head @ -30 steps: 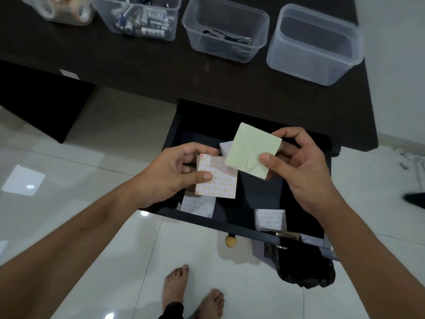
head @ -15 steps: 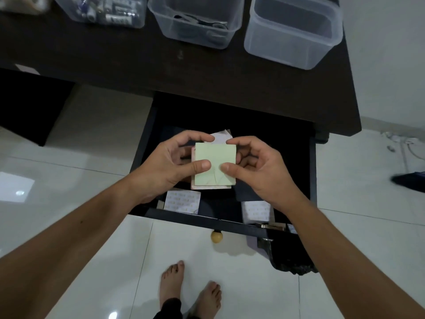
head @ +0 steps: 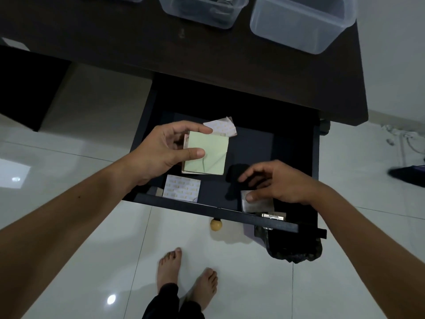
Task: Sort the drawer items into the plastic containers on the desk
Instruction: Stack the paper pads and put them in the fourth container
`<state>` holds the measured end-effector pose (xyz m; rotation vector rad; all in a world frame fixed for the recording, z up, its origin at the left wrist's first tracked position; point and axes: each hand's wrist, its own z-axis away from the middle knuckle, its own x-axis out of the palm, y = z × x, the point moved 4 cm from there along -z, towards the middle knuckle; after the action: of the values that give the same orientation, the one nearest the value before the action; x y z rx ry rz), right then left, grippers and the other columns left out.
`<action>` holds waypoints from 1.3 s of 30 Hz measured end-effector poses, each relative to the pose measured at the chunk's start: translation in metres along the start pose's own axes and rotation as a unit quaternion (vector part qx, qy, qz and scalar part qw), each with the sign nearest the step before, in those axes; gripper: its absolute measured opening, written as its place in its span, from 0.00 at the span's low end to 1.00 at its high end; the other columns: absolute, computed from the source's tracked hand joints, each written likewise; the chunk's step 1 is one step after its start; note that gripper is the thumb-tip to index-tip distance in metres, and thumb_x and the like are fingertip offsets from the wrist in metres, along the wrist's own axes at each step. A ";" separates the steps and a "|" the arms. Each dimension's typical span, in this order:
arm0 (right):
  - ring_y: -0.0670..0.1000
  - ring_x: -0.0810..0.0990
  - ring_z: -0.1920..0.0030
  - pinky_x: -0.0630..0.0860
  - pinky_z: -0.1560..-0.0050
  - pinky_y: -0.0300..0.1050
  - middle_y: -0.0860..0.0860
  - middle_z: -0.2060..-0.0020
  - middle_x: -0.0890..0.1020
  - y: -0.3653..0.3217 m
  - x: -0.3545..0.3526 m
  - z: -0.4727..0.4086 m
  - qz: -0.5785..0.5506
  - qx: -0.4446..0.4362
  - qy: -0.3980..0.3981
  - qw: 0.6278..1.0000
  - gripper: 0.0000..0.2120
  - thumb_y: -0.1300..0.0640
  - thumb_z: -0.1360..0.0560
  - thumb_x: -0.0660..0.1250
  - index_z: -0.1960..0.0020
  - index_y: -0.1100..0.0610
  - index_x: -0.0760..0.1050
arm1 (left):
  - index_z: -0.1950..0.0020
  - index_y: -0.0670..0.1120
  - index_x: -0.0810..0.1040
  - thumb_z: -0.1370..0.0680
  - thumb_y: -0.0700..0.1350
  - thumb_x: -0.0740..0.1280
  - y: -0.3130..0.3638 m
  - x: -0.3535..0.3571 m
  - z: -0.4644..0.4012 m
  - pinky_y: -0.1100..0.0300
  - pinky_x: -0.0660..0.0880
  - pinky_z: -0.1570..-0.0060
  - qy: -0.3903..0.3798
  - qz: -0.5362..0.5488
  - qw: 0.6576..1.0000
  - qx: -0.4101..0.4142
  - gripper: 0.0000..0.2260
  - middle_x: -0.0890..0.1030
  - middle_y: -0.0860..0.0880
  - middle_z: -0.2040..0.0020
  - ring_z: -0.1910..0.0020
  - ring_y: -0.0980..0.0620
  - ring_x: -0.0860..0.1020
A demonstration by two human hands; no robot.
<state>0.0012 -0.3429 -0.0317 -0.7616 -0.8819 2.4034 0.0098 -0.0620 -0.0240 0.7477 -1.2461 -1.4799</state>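
It looks like a room in a home. A dark desk (head: 230, 56) with an open drawer (head: 230, 210) stands on glossy white floor tiles (head: 76, 107), and the person is barefoot (head: 169, 265).

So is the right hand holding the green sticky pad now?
No, the left hand grips the green pad; the right hand touches a white pad in the drawer.
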 end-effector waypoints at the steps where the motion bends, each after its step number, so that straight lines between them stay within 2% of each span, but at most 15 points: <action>1: 0.42 0.84 0.44 0.81 0.40 0.42 0.40 0.47 0.86 0.001 0.000 0.000 0.010 0.005 0.005 1.000 0.19 0.59 0.31 0.83 0.44 0.45 0.85 | 0.36 0.48 0.83 0.28 0.40 0.76 0.000 0.000 0.000 0.59 0.83 0.46 -0.002 0.003 1.000 -0.001 0.21 0.86 0.49 0.40 0.39 0.51 0.85; 5: 0.42 0.85 0.50 0.82 0.45 0.37 0.43 0.51 0.86 0.006 0.000 0.000 0.117 0.022 0.019 0.993 0.20 0.59 0.31 0.83 0.43 0.45 0.85 | 0.37 0.50 0.84 0.29 0.40 0.77 -0.003 0.000 -0.002 0.60 0.83 0.46 -0.008 -0.004 1.000 -0.007 0.21 0.86 0.52 0.40 0.39 0.53 0.84; 9: 0.41 0.82 0.53 0.74 0.54 0.29 0.41 0.52 0.85 0.006 0.002 0.000 0.211 0.020 0.028 0.977 0.18 0.56 0.30 0.82 0.42 0.45 0.85 | 0.36 0.50 0.84 0.28 0.40 0.77 -0.005 0.000 -0.002 0.59 0.83 0.46 -0.021 -0.014 1.000 -0.011 0.21 0.86 0.53 0.39 0.37 0.53 0.83; 11: 0.41 0.81 0.52 0.73 0.55 0.28 0.41 0.54 0.85 0.006 0.002 0.001 0.214 0.022 0.030 0.976 0.16 0.56 0.30 0.82 0.44 0.45 0.86 | 0.35 0.49 0.84 0.28 0.39 0.77 -0.006 0.000 -0.002 0.60 0.83 0.46 -0.025 -0.015 1.000 -0.011 0.21 0.86 0.53 0.39 0.37 0.54 0.83; 15: 0.43 0.83 0.53 0.76 0.54 0.31 0.43 0.56 0.85 0.003 0.001 0.003 0.199 0.006 0.026 0.980 0.12 0.57 0.29 0.81 0.48 0.45 0.85 | 0.35 0.48 0.83 0.25 0.36 0.76 -0.007 0.000 -0.002 0.60 0.83 0.48 -0.025 -0.025 0.999 -0.012 0.20 0.85 0.51 0.38 0.37 0.54 0.83; 20: 0.43 0.83 0.52 0.79 0.52 0.34 0.42 0.51 0.82 0.001 0.002 0.003 0.188 -0.012 0.022 0.982 0.12 0.58 0.28 0.81 0.50 0.45 0.84 | 0.35 0.49 0.84 0.25 0.36 0.76 -0.008 0.001 -0.001 0.60 0.84 0.49 -0.030 -0.033 0.999 -0.015 0.20 0.85 0.52 0.38 0.37 0.55 0.84; 26: 0.43 0.86 0.55 0.82 0.50 0.39 0.46 0.57 0.87 0.006 0.003 -0.001 0.140 -0.010 0.015 0.990 0.13 0.61 0.29 0.81 0.50 0.47 0.84 | 0.35 0.48 0.83 0.25 0.35 0.76 -0.009 0.003 -0.002 0.60 0.84 0.49 -0.039 -0.042 0.998 -0.024 0.20 0.85 0.50 0.38 0.37 0.54 0.84; 30: 0.45 0.85 0.52 0.81 0.48 0.39 0.48 0.55 0.86 0.002 -0.002 -0.002 0.070 -0.043 0.053 0.995 0.12 0.61 0.27 0.80 0.48 0.48 0.85 | 0.34 0.48 0.83 0.24 0.35 0.75 -0.009 0.005 -0.002 0.61 0.84 0.50 -0.040 -0.050 0.997 -0.032 0.19 0.85 0.51 0.39 0.39 0.56 0.84; 35: 0.60 0.87 0.49 0.82 0.45 0.46 0.53 0.50 0.85 -0.010 -0.014 0.005 -0.056 -0.089 0.074 0.992 0.10 0.61 0.25 0.78 0.46 0.50 0.86 | 0.34 0.48 0.83 0.23 0.34 0.74 -0.009 0.004 -0.004 0.62 0.84 0.50 -0.023 -0.058 0.998 -0.022 0.19 0.84 0.51 0.36 0.38 0.56 0.84; 37: 0.58 0.87 0.50 0.82 0.45 0.45 0.56 0.51 0.85 -0.020 -0.017 0.006 -0.108 -0.115 0.076 0.985 0.14 0.62 0.28 0.79 0.43 0.52 0.85 | 0.33 0.49 0.83 0.23 0.34 0.74 -0.010 0.005 -0.005 0.62 0.83 0.49 -0.018 -0.063 0.998 -0.020 0.19 0.84 0.50 0.36 0.38 0.55 0.84; 39: 0.53 0.87 0.51 0.83 0.43 0.45 0.54 0.53 0.87 -0.034 -0.020 0.006 -0.146 -0.146 0.084 0.975 0.19 0.62 0.31 0.80 0.41 0.54 0.84 | 0.34 0.49 0.84 0.23 0.34 0.75 -0.010 0.006 -0.005 0.62 0.83 0.48 -0.019 -0.062 0.998 -0.019 0.20 0.84 0.50 0.37 0.38 0.54 0.84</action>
<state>0.0200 -0.3332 0.0023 -0.8613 -1.2009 1.9476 0.0098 -0.0695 -0.0339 0.7873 -1.2136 -1.6209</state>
